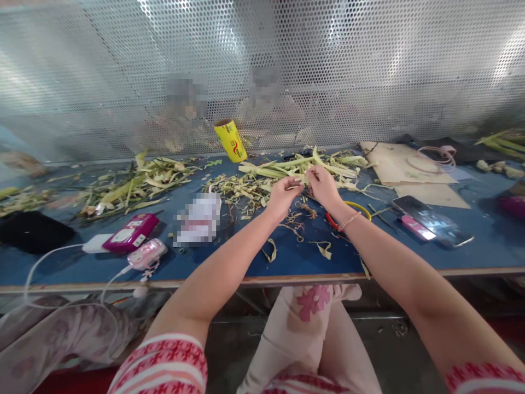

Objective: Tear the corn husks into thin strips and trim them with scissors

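My left hand (pixel 286 195) and my right hand (pixel 322 184) meet over the blue tabletop, fingertips pinched close together. Whatever lies between the fingers is too small to make out. Just behind them is a heap of pale green plant stalks and leaf strips (pixel 273 168). Left of my left hand spreads a pile of short dried plant scraps (pixel 241 189). Below my hands lie loose curled bits (pixel 324 250). A yellow and red ring (pixel 361 207) rests partly under my right wrist.
A perforated metal screen (pixel 328 71) closes off the back. Before it leans a yellow tube (pixel 230 141). At left are another stalk pile (pixel 139 183), a magenta box (pixel 131 232) and a pink cabled device (pixel 147 254). A phone (pixel 432 220) and cardboard sheets (pixel 404 164) lie at right.
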The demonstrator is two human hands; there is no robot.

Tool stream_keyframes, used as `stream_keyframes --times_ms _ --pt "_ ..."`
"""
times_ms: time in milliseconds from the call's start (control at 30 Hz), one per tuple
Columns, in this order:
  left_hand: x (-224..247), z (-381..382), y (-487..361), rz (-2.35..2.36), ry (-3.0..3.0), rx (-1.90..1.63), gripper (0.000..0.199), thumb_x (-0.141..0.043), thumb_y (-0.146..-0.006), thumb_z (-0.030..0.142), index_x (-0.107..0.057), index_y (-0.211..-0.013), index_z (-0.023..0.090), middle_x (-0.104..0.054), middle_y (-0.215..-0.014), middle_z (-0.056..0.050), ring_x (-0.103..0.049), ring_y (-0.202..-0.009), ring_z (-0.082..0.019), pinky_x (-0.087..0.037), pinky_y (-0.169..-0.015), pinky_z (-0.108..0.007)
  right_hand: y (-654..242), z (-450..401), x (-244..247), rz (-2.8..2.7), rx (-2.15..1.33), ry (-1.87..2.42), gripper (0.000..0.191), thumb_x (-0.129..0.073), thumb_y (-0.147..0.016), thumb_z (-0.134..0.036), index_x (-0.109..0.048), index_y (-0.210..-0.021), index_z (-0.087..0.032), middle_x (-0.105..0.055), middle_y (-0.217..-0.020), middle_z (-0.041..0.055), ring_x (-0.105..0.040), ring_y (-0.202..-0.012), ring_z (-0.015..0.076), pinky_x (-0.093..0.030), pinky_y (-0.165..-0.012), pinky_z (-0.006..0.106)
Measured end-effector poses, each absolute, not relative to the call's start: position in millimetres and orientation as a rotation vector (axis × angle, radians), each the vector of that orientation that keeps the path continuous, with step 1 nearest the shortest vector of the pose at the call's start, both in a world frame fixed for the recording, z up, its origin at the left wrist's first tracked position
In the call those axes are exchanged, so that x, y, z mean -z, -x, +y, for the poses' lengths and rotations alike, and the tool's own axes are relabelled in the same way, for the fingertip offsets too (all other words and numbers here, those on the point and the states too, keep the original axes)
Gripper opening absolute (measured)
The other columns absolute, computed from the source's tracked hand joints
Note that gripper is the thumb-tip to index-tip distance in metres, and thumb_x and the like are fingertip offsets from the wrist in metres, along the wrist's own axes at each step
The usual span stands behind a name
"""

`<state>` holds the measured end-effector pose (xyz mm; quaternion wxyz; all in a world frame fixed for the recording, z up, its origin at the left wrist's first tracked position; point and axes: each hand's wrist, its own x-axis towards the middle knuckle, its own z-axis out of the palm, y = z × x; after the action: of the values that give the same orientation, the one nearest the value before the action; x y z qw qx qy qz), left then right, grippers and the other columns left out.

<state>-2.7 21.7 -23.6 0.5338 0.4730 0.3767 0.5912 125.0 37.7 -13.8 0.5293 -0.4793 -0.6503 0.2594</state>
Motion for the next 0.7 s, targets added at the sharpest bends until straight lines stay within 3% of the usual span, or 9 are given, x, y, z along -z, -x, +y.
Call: stream_keyframes --times_ms 533,700 --pt "17.2 15.3 -1.4 0.77 -0.932 -1.308 0.024 -0.066 -0.06 0.002 -0.058 -0.078 0.015 -0.059 -0.061 0.004 -0.056 -0.06 -0.009 -0.043 -0.068 -0.026 -126.9 37.6 14.2 -1.61 -0.496 1.137 0.011 -0.046 -0.09 -0.026 -0.047 -0.079 -0.025 -0.047 -0.057 -0.0037 -0.05 -0.058 0.0168 -0.042 -0.063 0.031" --pt "12.3 10.1 -1.6 0.773 -0.889 -1.25 0.017 -0.067 -0.067 0.01 -0.053 -0.074 0.016 -0.063 -0.061 0.002 -0.059 -0.057 -0.009 -0.045 -0.061 -0.023 -125.0 31.1 11.4 -1.648 -0.393 1.09 0.01 -0.047 -0.089 -0.026 -0.047 -0.079 -0.023 -0.048 -0.062 -0.0035 -0.049 -0.061 0.0156 -0.04 -0.066 0.03"
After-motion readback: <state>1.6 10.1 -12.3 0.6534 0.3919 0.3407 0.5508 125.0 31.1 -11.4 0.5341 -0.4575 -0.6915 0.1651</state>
